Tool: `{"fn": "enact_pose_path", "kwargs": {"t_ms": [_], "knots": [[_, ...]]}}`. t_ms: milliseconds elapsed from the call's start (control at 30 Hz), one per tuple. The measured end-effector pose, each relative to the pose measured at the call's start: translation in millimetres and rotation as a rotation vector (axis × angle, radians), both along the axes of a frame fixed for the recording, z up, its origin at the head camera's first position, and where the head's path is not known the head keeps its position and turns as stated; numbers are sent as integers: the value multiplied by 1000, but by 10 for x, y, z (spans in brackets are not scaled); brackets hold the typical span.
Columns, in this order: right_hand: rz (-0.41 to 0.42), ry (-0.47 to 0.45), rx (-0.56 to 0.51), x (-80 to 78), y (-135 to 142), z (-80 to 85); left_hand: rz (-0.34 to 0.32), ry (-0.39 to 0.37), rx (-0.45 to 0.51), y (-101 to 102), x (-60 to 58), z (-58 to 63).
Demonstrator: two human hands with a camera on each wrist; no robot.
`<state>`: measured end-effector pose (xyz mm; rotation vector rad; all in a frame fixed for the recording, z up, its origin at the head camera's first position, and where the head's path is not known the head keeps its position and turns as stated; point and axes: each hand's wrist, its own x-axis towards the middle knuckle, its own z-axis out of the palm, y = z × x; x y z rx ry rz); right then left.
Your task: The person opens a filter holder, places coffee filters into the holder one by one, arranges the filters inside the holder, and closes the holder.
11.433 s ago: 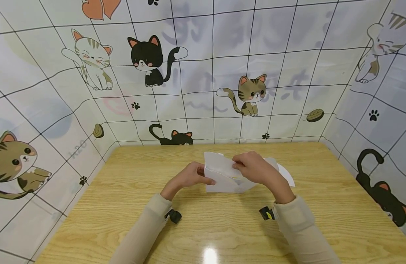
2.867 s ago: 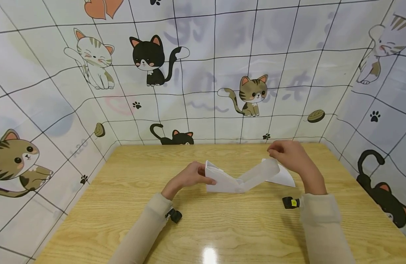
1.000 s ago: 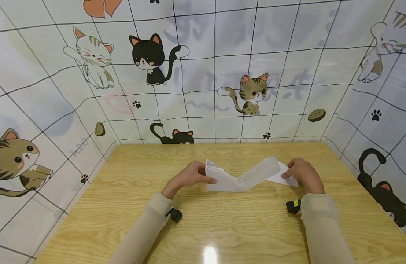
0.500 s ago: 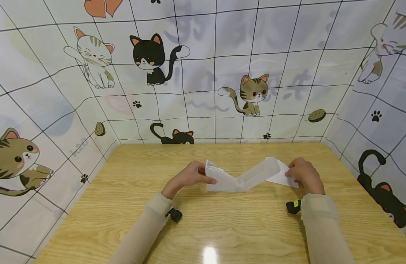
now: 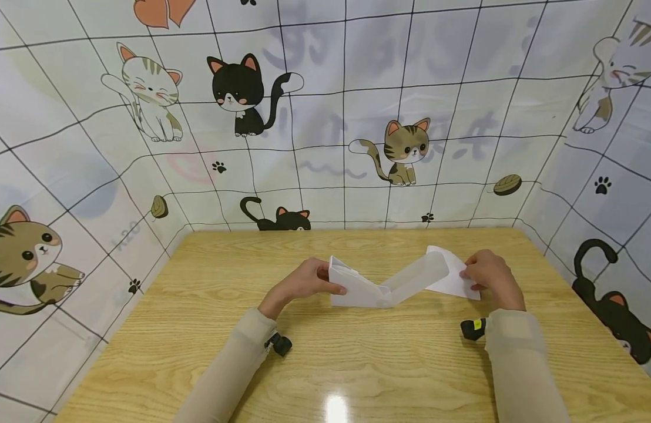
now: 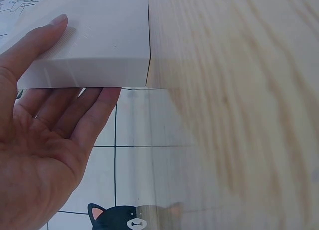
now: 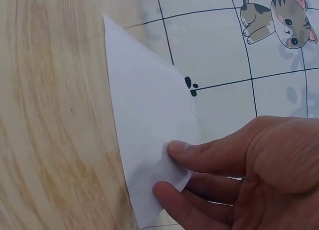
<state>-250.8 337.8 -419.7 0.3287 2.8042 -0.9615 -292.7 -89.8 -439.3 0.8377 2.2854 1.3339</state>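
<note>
My left hand [image 5: 304, 281] grips the left end of a white box [image 5: 354, 295] that stands on the table, its top edge sloping down to the right. In the left wrist view the thumb lies on one broad face and the fingers reach behind. A translucent flap or lid [image 5: 418, 277] juts up and out from the box's right end. Behind and right of it, my right hand [image 5: 490, 277] pinches a piece of white paper [image 7: 142, 120] with one curved edge. Thumb and fingers hold it near its right end; the lid hides its left part in the head view.
The wooden table [image 5: 325, 352] runs back to a cloth wall [image 5: 325, 129] printed with cats and grid lines, which also closes both sides. A small black wrist camera [image 5: 279, 345] sits below the left cuff, another camera [image 5: 472, 329] at the right cuff.
My right hand came away from the box, rose over the lid, then went down to the white paper and now tilts it up. The lid has swung out to the right. My left hand stays put.
</note>
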Motion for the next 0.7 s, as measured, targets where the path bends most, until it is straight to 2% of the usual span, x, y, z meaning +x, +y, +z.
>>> {"fn": "enact_pose_path", "kwargs": {"t_ms": [500,700], "knots": [[7,32,54,12,-43,39,5,-3,1,-2,12,13],[19,43,29,25,-49,110,4,-5,4,-7,7,14]]}}
